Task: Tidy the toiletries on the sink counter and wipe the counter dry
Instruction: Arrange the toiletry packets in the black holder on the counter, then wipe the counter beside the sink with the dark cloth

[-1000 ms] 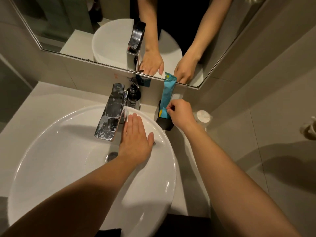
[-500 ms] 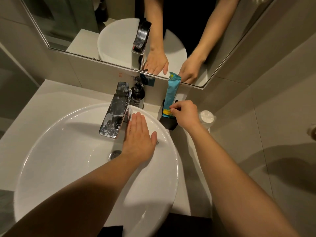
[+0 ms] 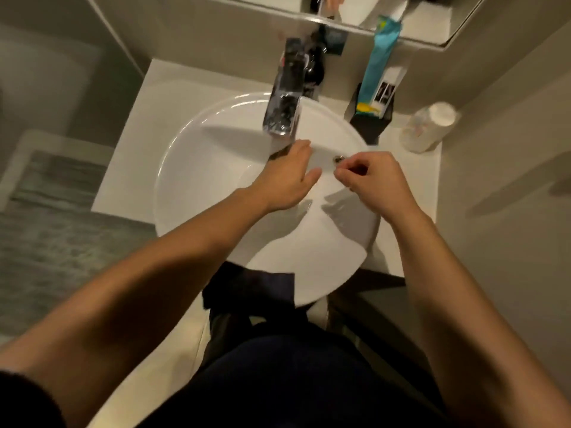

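Observation:
A tall teal packet point(image 3: 378, 60) stands in a black holder point(image 3: 367, 125) at the back right of the counter point(image 3: 136, 149). Beside it, in the right corner, is a clear bottle with a white cap point(image 3: 429, 126). A dark pump bottle point(image 3: 316, 63) stands behind the chrome faucet point(image 3: 285, 97). My left hand point(image 3: 287, 180) lies flat and empty in the white basin point(image 3: 191, 143), just below the spout. My right hand point(image 3: 374, 183) hovers over the basin's right side with fingers curled in, and nothing shows in it.
A dark cloth point(image 3: 247, 288) hangs at the basin's front edge, between my arms. The mirror point(image 3: 355, 10) runs along the back wall. A grey wall closes in the right side, and a floor mat point(image 3: 46, 227) lies far below on the left.
My right hand has let go of the teal packet and drawn back over the basin. The left hand stays in the bowl. The view has tilted downward.

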The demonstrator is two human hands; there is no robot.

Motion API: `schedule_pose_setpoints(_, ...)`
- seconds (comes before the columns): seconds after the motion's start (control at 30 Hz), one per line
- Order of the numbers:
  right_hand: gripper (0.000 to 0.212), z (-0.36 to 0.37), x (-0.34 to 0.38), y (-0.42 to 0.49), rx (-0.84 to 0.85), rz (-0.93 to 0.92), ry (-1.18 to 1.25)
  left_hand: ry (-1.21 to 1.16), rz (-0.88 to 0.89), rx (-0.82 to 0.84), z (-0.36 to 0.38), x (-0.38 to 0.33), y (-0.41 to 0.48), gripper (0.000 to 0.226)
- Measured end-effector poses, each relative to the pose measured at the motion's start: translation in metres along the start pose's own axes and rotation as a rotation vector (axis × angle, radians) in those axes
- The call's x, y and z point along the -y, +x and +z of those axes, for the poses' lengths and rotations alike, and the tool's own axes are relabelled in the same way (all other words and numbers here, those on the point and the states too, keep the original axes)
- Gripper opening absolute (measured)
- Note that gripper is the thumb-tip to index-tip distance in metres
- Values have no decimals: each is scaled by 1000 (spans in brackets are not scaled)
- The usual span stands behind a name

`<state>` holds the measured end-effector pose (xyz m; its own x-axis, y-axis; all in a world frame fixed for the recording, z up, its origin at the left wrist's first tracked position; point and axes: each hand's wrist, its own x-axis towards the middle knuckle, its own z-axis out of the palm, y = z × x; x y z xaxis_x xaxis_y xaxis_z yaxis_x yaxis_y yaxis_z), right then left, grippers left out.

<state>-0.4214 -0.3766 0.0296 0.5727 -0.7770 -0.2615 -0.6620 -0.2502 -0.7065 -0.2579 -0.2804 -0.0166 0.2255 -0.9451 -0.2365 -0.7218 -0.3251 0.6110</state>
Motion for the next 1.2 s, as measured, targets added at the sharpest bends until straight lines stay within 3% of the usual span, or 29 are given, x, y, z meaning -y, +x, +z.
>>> schedule_pose_setpoints(0.13,16,45,4,-42,338,-3,-194,78,-61,155,-7,35,-65,38)
schedule_pose_setpoints(0.3,44,94,7,-74,689,51,-441,297,-139,590,-12,69,-121,44)
schedule_pose_setpoints(0.43,53,110,15,-86,786,86,-485,424,-90,666,-11,84,-140,53)
schedule_pose_setpoints(0.63,28,113,26,-87,857,163,-480,306,-100,714,-11,82,-145,42)
schedule_pose_setpoints(0.8,17,106,29,-91,744,151,-328,228,-53,610,-15,84,-153,24)
schedule_pose_setpoints(0.97,12,86,48,-97,668,274,199,-342,-150,390,-49,93,-178,12)
schedule_pose_setpoints(1.2,20,100,117,-70,386,230,711,-1155,-351,-62,-112,125,-194,19)
